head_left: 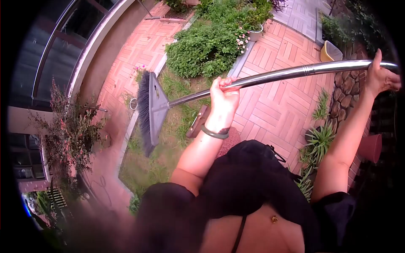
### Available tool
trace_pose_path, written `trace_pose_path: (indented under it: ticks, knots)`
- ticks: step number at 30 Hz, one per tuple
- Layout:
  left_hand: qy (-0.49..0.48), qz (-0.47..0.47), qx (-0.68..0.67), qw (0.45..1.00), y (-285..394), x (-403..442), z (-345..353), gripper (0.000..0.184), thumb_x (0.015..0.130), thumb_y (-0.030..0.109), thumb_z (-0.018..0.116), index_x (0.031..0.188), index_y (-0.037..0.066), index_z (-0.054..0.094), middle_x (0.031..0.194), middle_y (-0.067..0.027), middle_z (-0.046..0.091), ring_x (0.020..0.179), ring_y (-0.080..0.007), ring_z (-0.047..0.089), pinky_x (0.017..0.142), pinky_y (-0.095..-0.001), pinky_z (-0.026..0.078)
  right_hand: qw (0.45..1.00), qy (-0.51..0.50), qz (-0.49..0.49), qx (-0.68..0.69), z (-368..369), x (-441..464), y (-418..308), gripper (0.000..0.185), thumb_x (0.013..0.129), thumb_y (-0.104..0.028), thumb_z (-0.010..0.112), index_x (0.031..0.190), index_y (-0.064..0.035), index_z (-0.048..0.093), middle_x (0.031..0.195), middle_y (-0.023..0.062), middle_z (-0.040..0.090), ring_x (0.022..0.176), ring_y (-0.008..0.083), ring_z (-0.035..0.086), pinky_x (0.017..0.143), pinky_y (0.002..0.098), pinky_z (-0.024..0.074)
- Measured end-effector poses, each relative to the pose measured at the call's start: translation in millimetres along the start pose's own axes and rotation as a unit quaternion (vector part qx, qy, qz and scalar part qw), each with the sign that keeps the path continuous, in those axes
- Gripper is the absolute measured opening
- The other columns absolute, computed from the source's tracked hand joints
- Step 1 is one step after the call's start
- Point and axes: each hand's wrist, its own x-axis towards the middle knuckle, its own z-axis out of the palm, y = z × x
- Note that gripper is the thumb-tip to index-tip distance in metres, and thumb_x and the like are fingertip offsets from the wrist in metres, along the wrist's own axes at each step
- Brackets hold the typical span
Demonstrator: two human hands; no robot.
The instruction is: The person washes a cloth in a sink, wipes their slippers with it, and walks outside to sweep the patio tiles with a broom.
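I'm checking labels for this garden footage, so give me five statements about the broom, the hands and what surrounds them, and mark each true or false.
1. The left hand and the right hand are both on the metal broom handle. True.
2. The broom head is nearer the right hand than the left. False: it is nearer the left hand.
3. The bangle is on the right wrist. False: it is on the left wrist.
4. In the picture, the yellow container shows above the handle. True.
5. The broom's bristles are bright yellow. False: they are dark gray.
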Motion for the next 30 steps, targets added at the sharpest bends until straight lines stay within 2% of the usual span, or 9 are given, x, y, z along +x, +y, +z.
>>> trace_pose_path:
  ticks: [2, 4, 6, 8, 11, 17, 20, 23, 30]
  knots:
    - [-0.017, -0.062, 0.003, 0.998, -45, 45, -2, 0.032, 0.087, 0.013, 0.038, 0.056, 0.010, 0.033, 0.052, -0.0021, 0.036, 0.053, -0.0164, 0.041, 0.073, -0.0347, 0.043, 0.969, -0.146, -0.196, 0.034, -24, 15, 2, 0.057, 0.077, -0.046, 0.058, 0.112, -0.0025, 0.050, 0.111, 0.0206, 0.049, 0.100, 0.0361, 0.048, 0.086, 0.0414, 0.0380]
    - [0.014, -0.089, 0.032, 0.995, -90, 72, 6, 0.031, 0.086, 0.013, 0.038, 0.056, 0.010, 0.032, 0.052, -0.0023, 0.035, 0.055, -0.0163, 0.040, 0.071, -0.0354, 0.043, 0.842, -0.414, -0.209, 0.274, -32, -14, 2, 0.042, 0.084, -0.036, 0.051, 0.111, -0.0044, 0.053, 0.104, 0.0146, 0.056, 0.094, 0.0296, 0.054, 0.081, 0.0347, 0.0423]
    - [0.041, -0.137, 0.059, 0.988, -130, 102, 9, 0.028, 0.083, 0.012, 0.041, 0.056, 0.010, 0.032, 0.052, -0.0022, 0.035, 0.055, -0.0167, 0.040, 0.068, -0.0344, 0.042, 0.679, -0.634, -0.320, 0.188, -38, -21, 11, 0.064, 0.077, -0.060, 0.043, 0.093, 0.0004, 0.055, 0.076, 0.0183, 0.054, 0.073, 0.0356, 0.053, 0.066, 0.0394, 0.0413]
    - [0.074, -0.184, 0.070, 0.978, -169, 132, 6, 0.027, 0.081, 0.012, 0.044, 0.056, 0.011, 0.033, 0.051, -0.0024, 0.035, 0.055, -0.0176, 0.040, 0.067, -0.0336, 0.042, 0.618, -0.699, -0.304, 0.193, -33, -24, 29, 0.078, 0.058, -0.075, 0.046, 0.077, 0.0006, 0.052, 0.066, 0.0186, 0.051, 0.067, 0.0369, 0.053, 0.058, 0.0420, 0.0402]
    - [0.122, -0.286, 0.089, 0.946, -233, 171, 1, 0.023, 0.079, 0.011, 0.046, 0.059, 0.011, 0.034, 0.052, -0.0019, 0.035, 0.051, -0.0167, 0.039, 0.063, -0.0350, 0.043, 0.497, -0.809, -0.314, -0.010, -18, -36, 63, 0.034, 0.052, -0.022, 0.075, 0.073, -0.0031, 0.056, 0.069, 0.0151, 0.055, 0.070, 0.0339, 0.051, 0.063, 0.0414, 0.0409]
    - [0.067, -0.435, 0.220, 0.871, -342, 234, 24, 0.025, 0.084, 0.027, 0.051, 0.071, 0.006, 0.043, 0.067, -0.0077, 0.050, 0.069, -0.0234, 0.054, 0.071, -0.0357, 0.049, 0.589, -0.771, -0.227, -0.086, 6, -10, 71, 0.028, 0.058, -0.014, 0.072, 0.076, -0.0029, 0.055, 0.071, 0.0180, 0.053, 0.071, 0.0370, 0.050, 0.064, 0.0440, 0.0406]
    - [-0.109, -0.571, 0.454, 0.676, -380, 287, 9, 0.044, 0.083, 0.034, 0.056, 0.102, -0.004, 0.046, 0.091, -0.0186, 0.055, 0.084, -0.0254, 0.058, 0.071, -0.0340, 0.049, 0.595, -0.764, -0.221, -0.115, 32, -22, 53, 0.024, 0.062, -0.014, 0.069, 0.077, -0.0031, 0.054, 0.065, 0.0182, 0.055, 0.067, 0.0374, 0.054, 0.059, 0.0451, 0.0426]
    - [-0.185, -0.584, 0.483, 0.625, -388, 324, 26, 0.044, 0.081, 0.031, 0.060, 0.105, -0.004, 0.049, 0.097, -0.0189, 0.056, 0.085, -0.0233, 0.058, 0.069, -0.0318, 0.049, 0.577, -0.775, -0.188, -0.176, 58, -64, 56, 0.021, 0.065, -0.015, 0.069, 0.074, -0.0054, 0.053, 0.065, 0.0170, 0.057, 0.066, 0.0364, 0.057, 0.057, 0.0446, 0.0445]
    - [-0.159, -0.470, 0.564, 0.660, -343, 503, 61, 0.012, 0.081, 0.012, 0.059, 0.084, 0.000, 0.056, 0.070, -0.0074, 0.058, 0.061, -0.0154, 0.058, 0.061, -0.0282, 0.051, 0.572, -0.774, -0.171, -0.210, 155, -165, 126, 0.016, 0.067, -0.018, 0.066, 0.074, -0.0064, 0.059, 0.065, 0.0156, 0.059, 0.064, 0.0336, 0.059, 0.056, 0.0427, 0.0475]
